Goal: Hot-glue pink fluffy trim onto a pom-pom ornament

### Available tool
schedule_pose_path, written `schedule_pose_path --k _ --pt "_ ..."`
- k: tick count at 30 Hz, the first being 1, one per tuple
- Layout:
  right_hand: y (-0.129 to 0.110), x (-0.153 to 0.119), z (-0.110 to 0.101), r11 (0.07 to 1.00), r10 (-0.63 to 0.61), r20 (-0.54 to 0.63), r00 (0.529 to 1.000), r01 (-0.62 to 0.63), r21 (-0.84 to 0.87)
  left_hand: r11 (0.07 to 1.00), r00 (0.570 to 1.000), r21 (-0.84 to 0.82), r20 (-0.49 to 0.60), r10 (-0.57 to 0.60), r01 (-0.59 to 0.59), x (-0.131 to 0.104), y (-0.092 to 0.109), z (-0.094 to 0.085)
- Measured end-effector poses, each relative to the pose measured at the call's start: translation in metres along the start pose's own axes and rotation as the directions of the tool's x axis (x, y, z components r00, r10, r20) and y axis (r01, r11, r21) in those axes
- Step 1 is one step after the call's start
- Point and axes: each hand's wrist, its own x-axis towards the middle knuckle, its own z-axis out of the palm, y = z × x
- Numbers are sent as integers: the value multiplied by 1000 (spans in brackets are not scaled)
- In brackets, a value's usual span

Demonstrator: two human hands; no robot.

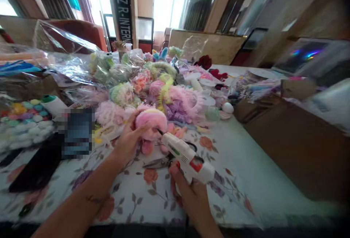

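A pink fluffy ball-shaped piece (151, 122) is held up above the flowered tablecloth (131, 198). My left hand (128, 137) grips it from the left, thumb across its front. In my right hand (188, 190) is a white glue gun (186, 154), whose dark nozzle touches or nearly touches the front of the pink piece. Scissors (157, 163) lie on the cloth, their handles partly behind the glue gun. Small pink and orange soft pieces (147, 147) show just below the pink piece.
A heap of pastel yarn and plush pieces (175, 95) stands behind the hands. Pompoms (27, 125), a white spool (53, 104) and a black flat object (38, 165) are at the left. A brown cardboard box (295, 143) occupies the right. Clear plastic wrap (68, 59) lies at the back left.
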Motion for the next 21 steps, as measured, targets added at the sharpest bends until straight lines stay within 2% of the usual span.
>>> schedule_pose_path --k 4,21 --pt "0 0 1 1000 1 -34 999 0 30 1000 1000 9 -1 -2 2 -3 0 -2" --pt "-1 1 1 1000 -2 -13 1000 2 -6 1000 1000 -27 -20 -11 11 -3 0 -1"
